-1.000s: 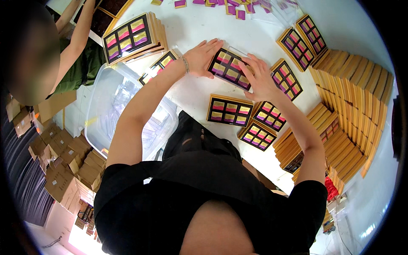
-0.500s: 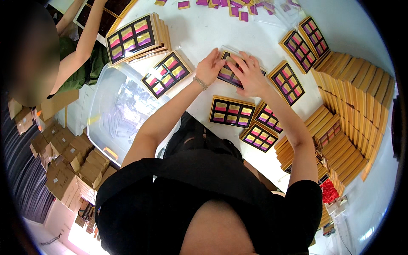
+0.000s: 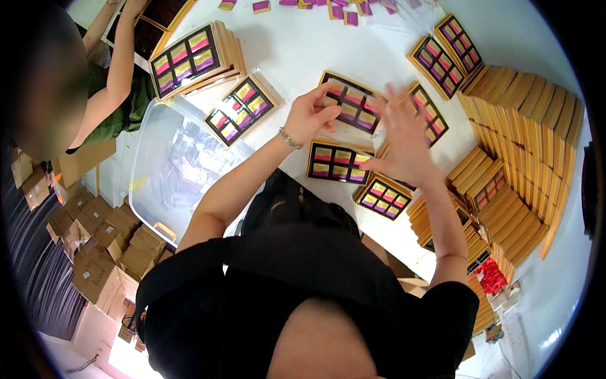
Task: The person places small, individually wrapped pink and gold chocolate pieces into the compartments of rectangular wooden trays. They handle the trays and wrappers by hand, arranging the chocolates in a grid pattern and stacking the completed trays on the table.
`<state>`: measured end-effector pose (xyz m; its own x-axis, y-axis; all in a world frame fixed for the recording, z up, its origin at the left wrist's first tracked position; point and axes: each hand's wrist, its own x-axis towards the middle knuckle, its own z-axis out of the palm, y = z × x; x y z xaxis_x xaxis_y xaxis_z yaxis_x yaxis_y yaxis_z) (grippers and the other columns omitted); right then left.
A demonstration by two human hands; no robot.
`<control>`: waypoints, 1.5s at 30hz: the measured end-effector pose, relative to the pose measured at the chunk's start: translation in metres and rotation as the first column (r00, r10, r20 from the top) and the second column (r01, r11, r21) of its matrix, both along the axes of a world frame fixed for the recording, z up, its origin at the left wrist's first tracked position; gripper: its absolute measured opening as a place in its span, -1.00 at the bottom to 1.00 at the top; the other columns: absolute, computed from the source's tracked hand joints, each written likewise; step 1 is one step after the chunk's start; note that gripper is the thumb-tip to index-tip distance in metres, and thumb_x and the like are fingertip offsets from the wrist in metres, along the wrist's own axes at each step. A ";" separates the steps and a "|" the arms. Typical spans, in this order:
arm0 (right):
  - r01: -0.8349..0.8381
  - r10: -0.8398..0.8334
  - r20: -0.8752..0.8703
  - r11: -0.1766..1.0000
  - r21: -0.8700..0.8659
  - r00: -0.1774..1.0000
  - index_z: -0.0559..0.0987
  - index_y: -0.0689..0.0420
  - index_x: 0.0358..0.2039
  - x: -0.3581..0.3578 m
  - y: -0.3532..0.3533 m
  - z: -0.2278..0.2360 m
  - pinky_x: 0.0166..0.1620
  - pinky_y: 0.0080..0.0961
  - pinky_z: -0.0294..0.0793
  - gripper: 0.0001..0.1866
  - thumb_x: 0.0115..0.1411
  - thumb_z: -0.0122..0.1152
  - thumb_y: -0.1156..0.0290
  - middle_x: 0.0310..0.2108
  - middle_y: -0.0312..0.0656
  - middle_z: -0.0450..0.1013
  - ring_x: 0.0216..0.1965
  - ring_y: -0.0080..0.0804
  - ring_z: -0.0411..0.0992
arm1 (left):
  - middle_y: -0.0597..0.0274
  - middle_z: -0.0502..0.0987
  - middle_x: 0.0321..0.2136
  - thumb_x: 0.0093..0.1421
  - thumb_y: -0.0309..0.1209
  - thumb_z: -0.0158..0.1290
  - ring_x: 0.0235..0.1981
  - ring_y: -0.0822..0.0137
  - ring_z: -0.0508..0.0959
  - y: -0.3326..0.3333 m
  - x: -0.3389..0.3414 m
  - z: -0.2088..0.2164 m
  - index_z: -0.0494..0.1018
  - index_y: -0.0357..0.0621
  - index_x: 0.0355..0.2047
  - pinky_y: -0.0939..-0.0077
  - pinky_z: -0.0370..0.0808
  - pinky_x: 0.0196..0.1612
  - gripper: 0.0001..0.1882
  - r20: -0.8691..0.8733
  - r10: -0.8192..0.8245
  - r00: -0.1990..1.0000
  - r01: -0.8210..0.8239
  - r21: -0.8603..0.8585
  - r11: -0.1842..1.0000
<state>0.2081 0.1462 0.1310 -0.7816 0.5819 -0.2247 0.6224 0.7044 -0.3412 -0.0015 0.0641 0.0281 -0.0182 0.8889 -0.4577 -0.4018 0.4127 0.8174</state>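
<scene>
six-piece box (image 3: 352, 105): mid-table, long axis slanting far left to near right | left hand (image 3: 308, 119): fingers curled by its left end, cannot tell if gripping | right hand (image 3: 407, 145): blurred, spread open, right end | far edge: open table (image 3: 300, 54); near edge: second box (image 3: 339, 162) close

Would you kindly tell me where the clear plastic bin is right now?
The clear plastic bin appears on the left of the head view, between the brown cardboard boxes and the person's left forearm.
</scene>
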 end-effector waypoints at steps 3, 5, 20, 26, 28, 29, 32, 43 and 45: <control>0.040 -0.040 -0.007 0.989 0.143 0.999 0.12 -0.05 0.32 0.002 -0.025 -0.056 0.12 0.32 0.01 0.23 -0.39 0.54 -0.06 0.30 -0.03 0.00 0.28 0.05 0.00 | 0.28 0.50 -0.49 0.19 -0.43 0.10 -0.53 0.50 0.51 0.009 0.020 -0.001 0.30 -0.34 0.11 0.59 0.54 -0.51 -0.51 0.025 0.043 0.999 -0.043 -0.001 0.999; 0.065 -0.052 -0.073 0.977 0.201 0.996 0.15 -0.05 0.30 0.002 -0.021 -0.087 0.08 0.26 0.07 0.21 -0.41 0.54 -0.06 0.28 -0.03 0.03 0.24 -0.01 0.06 | 0.15 0.52 -0.45 0.24 -0.32 0.05 -0.46 0.33 0.54 0.015 0.015 -0.012 0.32 -0.37 0.07 0.44 0.53 -0.40 -0.53 -0.497 0.017 0.868 0.052 0.123 0.991; -0.052 0.067 -0.070 0.979 0.199 0.995 0.21 -0.17 0.29 -0.018 0.012 -0.132 0.09 0.12 0.05 0.11 -0.33 0.48 -0.12 0.26 -0.03 0.07 0.20 -0.06 0.09 | 0.07 0.52 -0.30 0.22 -0.17 0.00 -0.28 0.13 0.54 0.033 0.008 -0.062 0.54 -0.08 -0.08 0.30 0.47 -0.18 -0.64 -0.775 0.064 0.628 -0.139 -0.031 0.990; -0.009 0.030 -0.102 0.979 0.206 0.994 0.21 -0.21 0.28 -0.021 0.012 -0.133 0.06 0.16 0.08 0.15 -0.41 0.53 -0.09 0.27 0.00 0.05 0.20 -0.07 0.12 | 0.11 0.54 -0.37 0.17 -0.15 0.05 -0.29 0.16 0.55 0.035 0.006 -0.063 0.56 -0.10 -0.15 0.32 0.48 -0.20 -0.64 -0.789 0.016 0.614 -0.121 -0.074 0.990; -0.062 0.070 -0.040 0.982 0.178 0.997 0.21 -0.19 0.28 -0.023 0.019 -0.133 0.09 0.12 0.05 0.14 -0.38 0.49 -0.15 0.28 0.03 0.04 0.20 -0.05 0.10 | 0.10 0.56 -0.37 0.14 -0.18 0.09 -0.27 0.15 0.55 0.037 0.005 -0.070 0.55 -0.11 -0.14 0.30 0.48 -0.19 -0.64 -0.757 0.047 0.652 -0.176 -0.091 0.980; -0.087 0.090 -0.008 0.983 0.161 0.996 0.21 -0.18 0.28 -0.023 0.021 -0.132 0.10 0.10 0.03 0.13 -0.36 0.47 -0.18 0.28 0.04 0.03 0.20 -0.04 0.10 | 0.10 0.57 -0.38 0.13 -0.19 0.11 -0.26 0.15 0.55 0.036 0.007 -0.071 0.54 -0.12 -0.14 0.29 0.49 -0.18 -0.64 -0.739 0.062 0.670 -0.203 -0.102 0.974; -0.080 0.092 -0.049 0.974 0.210 0.995 0.22 -0.23 0.27 -0.025 0.020 -0.135 0.04 0.15 0.09 0.13 -0.39 0.50 -0.12 0.24 0.02 0.09 0.19 -0.05 0.12 | 0.07 0.58 -0.36 0.10 -0.25 0.15 -0.25 0.13 0.56 0.036 0.018 -0.075 0.52 -0.17 -0.13 0.28 0.49 -0.18 -0.64 -0.740 0.209 0.639 -0.334 -0.023 0.942; -0.548 0.588 -0.229 0.808 0.215 0.776 0.25 -0.21 0.25 -0.178 -0.025 -0.076 0.08 0.08 0.12 0.05 -0.34 0.49 0.00 0.10 -0.01 0.22 0.13 -0.08 0.18 | 0.08 0.53 -0.32 0.14 -0.41 0.12 -0.33 0.15 0.54 -0.112 -0.086 -0.001 0.43 -0.28 -0.05 0.30 0.47 -0.17 -0.63 -0.804 0.512 0.302 -0.602 0.256 0.756; -0.562 0.605 -0.257 0.796 0.224 0.754 0.25 -0.10 0.24 -0.205 -0.030 -0.099 0.12 0.11 0.09 0.00 -0.25 0.46 -0.01 0.15 0.00 0.21 0.18 -0.07 0.16 | -0.04 0.46 -0.14 0.14 -0.35 0.13 -0.10 0.11 0.47 -0.130 -0.112 -0.028 0.31 -0.30 0.08 0.23 0.39 -0.02 -0.48 -0.923 0.371 0.097 -0.575 0.252 0.778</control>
